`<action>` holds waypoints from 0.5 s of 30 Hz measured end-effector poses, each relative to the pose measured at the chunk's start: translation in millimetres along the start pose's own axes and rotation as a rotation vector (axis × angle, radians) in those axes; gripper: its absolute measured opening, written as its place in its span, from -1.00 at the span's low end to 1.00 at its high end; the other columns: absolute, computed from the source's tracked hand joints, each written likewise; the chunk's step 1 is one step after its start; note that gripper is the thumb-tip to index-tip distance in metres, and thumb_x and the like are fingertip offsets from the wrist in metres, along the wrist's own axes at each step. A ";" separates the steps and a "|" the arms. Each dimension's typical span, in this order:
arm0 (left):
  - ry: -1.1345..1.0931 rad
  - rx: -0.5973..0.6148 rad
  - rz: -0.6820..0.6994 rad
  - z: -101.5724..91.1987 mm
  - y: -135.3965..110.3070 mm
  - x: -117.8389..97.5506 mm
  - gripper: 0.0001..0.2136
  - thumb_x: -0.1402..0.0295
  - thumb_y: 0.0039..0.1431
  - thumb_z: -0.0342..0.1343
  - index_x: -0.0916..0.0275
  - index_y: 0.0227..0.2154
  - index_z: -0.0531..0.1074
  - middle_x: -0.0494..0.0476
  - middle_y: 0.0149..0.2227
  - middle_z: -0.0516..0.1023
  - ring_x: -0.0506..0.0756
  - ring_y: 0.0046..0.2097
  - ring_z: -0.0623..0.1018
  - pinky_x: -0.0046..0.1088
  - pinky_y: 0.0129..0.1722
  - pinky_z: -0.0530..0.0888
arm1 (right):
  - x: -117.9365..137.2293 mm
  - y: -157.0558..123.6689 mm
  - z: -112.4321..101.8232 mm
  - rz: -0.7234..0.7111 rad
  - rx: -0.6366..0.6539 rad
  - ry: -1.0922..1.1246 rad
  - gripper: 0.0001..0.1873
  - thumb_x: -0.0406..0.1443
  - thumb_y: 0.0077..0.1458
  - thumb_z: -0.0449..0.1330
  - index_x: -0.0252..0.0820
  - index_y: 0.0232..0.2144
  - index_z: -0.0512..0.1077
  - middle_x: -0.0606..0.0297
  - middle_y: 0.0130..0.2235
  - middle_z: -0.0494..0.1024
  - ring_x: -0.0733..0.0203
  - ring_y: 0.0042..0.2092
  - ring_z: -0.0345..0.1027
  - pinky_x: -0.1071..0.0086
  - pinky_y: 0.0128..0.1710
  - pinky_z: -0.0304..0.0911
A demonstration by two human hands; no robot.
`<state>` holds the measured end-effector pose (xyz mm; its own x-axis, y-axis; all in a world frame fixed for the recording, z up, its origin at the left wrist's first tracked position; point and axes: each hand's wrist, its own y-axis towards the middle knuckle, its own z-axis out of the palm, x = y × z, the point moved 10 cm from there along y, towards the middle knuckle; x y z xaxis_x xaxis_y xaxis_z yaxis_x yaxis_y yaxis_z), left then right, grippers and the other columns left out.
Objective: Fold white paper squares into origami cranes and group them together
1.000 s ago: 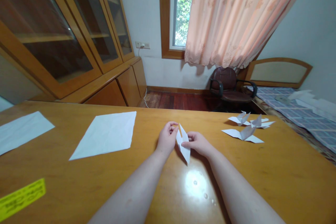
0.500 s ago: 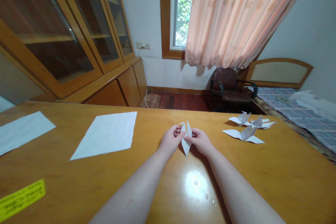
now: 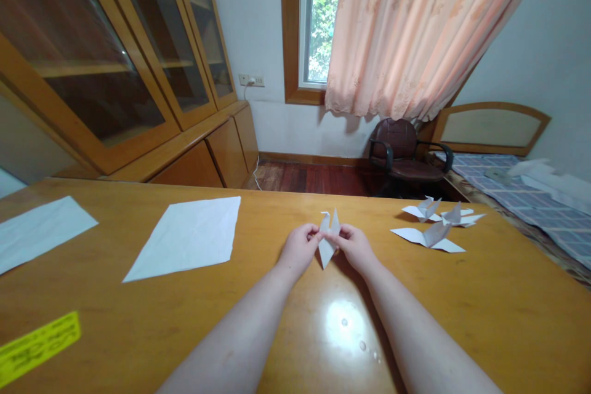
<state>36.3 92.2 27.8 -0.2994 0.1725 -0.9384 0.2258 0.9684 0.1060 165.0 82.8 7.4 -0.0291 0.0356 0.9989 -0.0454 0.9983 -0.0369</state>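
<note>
A white paper crane [image 3: 327, 251] is between my two hands, just above the middle of the wooden table [image 3: 203, 332]. Its bent head and a pointed tip stick up at the back, while a wing points down toward me. My left hand [image 3: 301, 247] pinches the crane's left side between thumb and fingers. On the right side, my right hand [image 3: 354, 245] grips it in the same way. The curled fingers hide part of the folds.
Several finished paper cranes [image 3: 431, 236] stand at the table's right. To the left lie a white paper sheet [image 3: 189, 237] and another paper sheet [image 3: 41, 231]. A yellow label [image 3: 39, 348] is at the near left. Beyond the table are a chair [image 3: 404, 151] and a bed [image 3: 498, 181].
The crane has tilted slightly between my hands, its lower tip shifting left and up and its upper tip right. My fingers have shifted a little on it; both hands keep hold.
</note>
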 end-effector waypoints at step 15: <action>0.063 -0.106 -0.032 -10.6 0.4 8.8 -0.79 0.18 0.02 0.08 0.24 -0.50 0.31 -0.08 -0.57 0.33 -0.03 -0.51 0.32 -0.55 -0.51 0.23 | 7.8 -1.7 -7.2 -0.029 -0.050 -0.082 -0.63 -0.02 -0.17 0.26 -0.23 -0.59 0.42 0.33 -0.59 0.41 0.28 -0.53 0.24 0.41 -0.51 0.15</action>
<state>24.0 96.0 23.1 -0.3634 0.1491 -0.9196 0.1168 0.9866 0.1138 172.0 81.7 15.5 -0.1103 0.0047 0.9939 0.0023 1.0000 -0.0045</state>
